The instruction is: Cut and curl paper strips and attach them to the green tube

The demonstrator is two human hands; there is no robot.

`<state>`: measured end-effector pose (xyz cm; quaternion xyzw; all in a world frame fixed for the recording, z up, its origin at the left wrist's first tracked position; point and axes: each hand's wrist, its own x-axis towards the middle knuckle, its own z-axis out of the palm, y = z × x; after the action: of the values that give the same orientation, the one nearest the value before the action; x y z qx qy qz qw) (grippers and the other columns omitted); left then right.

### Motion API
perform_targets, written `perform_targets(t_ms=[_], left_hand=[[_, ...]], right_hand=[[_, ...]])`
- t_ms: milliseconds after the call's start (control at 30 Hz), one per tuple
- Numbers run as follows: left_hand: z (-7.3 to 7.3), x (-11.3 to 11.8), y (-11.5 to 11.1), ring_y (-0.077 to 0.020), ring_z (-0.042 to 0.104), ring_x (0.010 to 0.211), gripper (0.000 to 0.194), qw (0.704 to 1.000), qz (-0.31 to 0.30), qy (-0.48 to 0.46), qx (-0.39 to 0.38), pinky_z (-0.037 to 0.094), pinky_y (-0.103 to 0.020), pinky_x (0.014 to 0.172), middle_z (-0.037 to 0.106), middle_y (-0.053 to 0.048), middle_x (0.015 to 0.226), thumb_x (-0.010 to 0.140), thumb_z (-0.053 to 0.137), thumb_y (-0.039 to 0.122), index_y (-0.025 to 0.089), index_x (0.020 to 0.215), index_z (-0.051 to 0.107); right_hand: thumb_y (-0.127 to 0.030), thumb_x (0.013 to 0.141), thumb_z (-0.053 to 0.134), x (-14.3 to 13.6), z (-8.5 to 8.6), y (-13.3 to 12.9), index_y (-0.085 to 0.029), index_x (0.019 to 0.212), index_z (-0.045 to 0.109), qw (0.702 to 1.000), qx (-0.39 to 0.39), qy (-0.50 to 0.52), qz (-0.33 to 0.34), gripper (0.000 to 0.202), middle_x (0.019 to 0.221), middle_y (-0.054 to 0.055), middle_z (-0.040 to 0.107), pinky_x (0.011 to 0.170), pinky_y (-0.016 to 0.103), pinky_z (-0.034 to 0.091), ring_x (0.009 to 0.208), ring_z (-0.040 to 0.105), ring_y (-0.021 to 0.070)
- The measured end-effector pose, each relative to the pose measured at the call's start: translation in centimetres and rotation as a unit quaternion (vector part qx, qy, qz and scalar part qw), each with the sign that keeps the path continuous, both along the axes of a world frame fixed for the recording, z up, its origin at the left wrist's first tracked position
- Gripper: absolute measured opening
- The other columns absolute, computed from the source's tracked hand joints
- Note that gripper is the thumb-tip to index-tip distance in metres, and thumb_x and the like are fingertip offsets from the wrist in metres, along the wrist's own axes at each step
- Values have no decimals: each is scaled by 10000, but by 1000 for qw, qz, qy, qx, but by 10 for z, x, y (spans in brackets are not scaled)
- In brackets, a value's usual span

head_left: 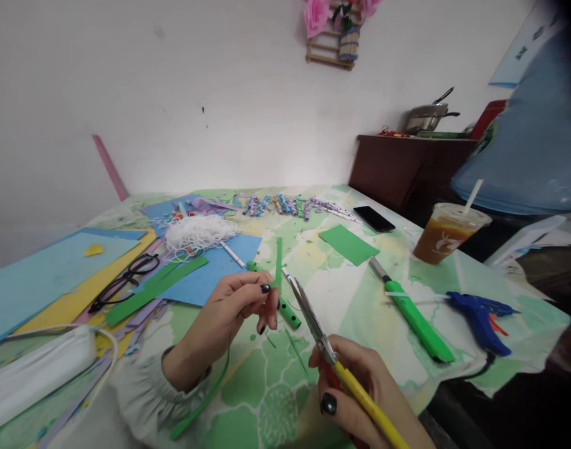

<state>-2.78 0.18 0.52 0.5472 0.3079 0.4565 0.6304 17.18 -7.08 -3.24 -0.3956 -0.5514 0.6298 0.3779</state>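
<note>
My left hand (236, 307) pinches a thin green paper strip (279, 255) between thumb and fingers. The strip's upper end stands up above the fingertips, and a long curled part hangs below the hand. Lower right, my right hand (360, 380) grips yellow-handled scissors (323, 343); their blades point up and left, close to the strip but apart from it. Just beyond my left fingertips lies a green piece with dark holes (289, 313). A white stick (287, 274) lies near the scissor tips. Thin green scraps (297, 350) rest on the cloth between my hands.
White string (201, 234), blue paper (185, 287) and black glasses (126, 280) lie at left. A green card (348, 244), phone (374, 219), green-handled knife (419, 321), blue glue gun (482, 315) and drink cup (447, 234) are at right. Paper curls (280, 204) lie toward the wall.
</note>
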Motion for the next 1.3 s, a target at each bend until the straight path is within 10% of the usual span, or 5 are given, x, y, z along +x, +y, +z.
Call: perform_targets(t_ms=[1300], left_hand=[[-1,-1,1,-113,536,503,209,998,-32,40,48,397,-237,448,581,-42,691,806,488,180,143,654,628]], right_hand=[[-452,608,773,-3,-16,4,-172,754,529,1000,-8,-14,-19,399,443,-88,359,355,181,140,380,251,31]])
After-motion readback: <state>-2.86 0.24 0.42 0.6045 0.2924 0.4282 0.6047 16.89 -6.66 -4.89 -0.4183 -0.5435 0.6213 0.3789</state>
